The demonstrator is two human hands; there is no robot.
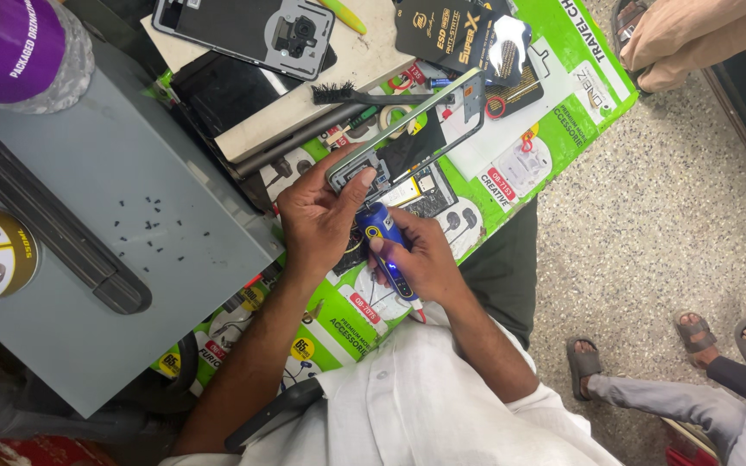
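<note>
Both hands grip: left hand (pixel 319 216) steadies the opened phone (pixel 407 134), right hand (pixel 420 259) clamps a blue screwdriver (pixel 383 235); its tip, probably seated, could slip and gouge.

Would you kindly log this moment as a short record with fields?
left hand: left hand steadies the opened phone at its lower end
right hand: right hand grips a blue electric screwdriver, tip toward the phone
surface: green printed board
nearby: black brush; small black screws scattered on grey tray
</note>
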